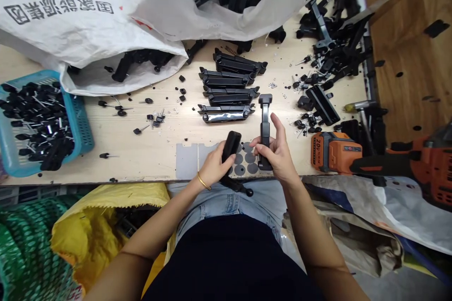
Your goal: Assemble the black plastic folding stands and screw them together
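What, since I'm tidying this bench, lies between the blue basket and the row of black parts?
In the head view, loose black-headed screws and small black pieces lie there; the white sack reaches in too.

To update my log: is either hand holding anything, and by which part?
The left hand holds a black part below its protruding far end; the right hand holds a black bracket by its near half, wide far end free.

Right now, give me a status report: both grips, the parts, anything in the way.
Left grip: on black oblong part. Right grip: on black T-ended part. Ahead, row of black assemblies; orange power tool off right.
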The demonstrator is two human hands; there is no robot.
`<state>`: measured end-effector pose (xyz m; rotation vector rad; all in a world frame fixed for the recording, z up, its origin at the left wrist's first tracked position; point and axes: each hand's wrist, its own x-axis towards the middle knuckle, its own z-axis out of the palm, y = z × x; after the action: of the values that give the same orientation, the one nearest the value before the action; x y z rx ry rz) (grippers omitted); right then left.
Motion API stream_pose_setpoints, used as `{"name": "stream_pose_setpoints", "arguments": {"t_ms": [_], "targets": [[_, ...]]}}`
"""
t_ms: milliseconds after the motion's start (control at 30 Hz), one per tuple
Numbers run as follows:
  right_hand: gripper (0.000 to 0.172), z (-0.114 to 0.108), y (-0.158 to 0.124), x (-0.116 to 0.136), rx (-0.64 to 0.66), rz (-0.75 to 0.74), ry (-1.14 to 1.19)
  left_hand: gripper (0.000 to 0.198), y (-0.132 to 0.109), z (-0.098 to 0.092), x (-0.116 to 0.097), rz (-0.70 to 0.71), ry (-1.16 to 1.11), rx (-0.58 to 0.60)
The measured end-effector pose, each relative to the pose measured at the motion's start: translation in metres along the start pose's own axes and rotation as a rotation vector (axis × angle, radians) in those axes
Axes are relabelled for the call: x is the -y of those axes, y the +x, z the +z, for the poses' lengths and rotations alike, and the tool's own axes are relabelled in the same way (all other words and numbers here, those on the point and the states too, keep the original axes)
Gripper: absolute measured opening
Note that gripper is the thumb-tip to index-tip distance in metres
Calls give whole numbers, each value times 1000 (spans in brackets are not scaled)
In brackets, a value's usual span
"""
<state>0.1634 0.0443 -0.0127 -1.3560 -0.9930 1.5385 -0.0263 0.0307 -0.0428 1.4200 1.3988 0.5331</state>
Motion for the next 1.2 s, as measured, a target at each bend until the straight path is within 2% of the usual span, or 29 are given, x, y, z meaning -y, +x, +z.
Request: {"name": "stream_pose_setpoints", "arguments": {"t_ms": [33, 67, 167, 200, 267, 400, 467, 567, 700, 767, 833, 1000, 1200], "targets": [[64, 8, -2, 1, -13, 14, 84, 28, -1, 5, -2, -21, -58, 37], [55, 15, -3, 1, -40, 31, 148, 27, -3, 9, -4, -43, -113, 73], [15, 30, 2, 1, -195, 81, 266, 25, -9, 15, -8, -87, -221, 128], [13, 32, 4, 0, -245, 93, 290, 24, -11, 16, -8, -87, -233, 128], [20, 34, 8, -2, -294, 100, 350, 21, -14, 16, -9, -77, -227, 135], [33, 34, 12, -2, -235, 142, 467, 18, -18, 15, -12, -61, -184, 179], [38, 34, 12, 0, -224, 163, 462, 16, -19, 13, -14, -37, -130, 161], [43, 34, 12, 4, -207, 195, 428, 12, -23, 11, -15, 55, 12, 89], [47, 31, 12, 8, -182, 190, 358, 20, -42, 16, -15, 242, 115, 43], [48, 28, 11, 10, -130, 216, 336, 24, -53, 21, -15, 290, 125, 30], [48, 25, 9, 11, -103, 252, 358, 23, -59, 24, -16, 269, 109, 4], [46, 25, 1, 7, -184, 258, 451, 15, -51, 25, -15, 136, 60, -76], [45, 35, -4, 5, -182, 221, 389, 16, -49, 27, -17, 146, 87, -74]]}}
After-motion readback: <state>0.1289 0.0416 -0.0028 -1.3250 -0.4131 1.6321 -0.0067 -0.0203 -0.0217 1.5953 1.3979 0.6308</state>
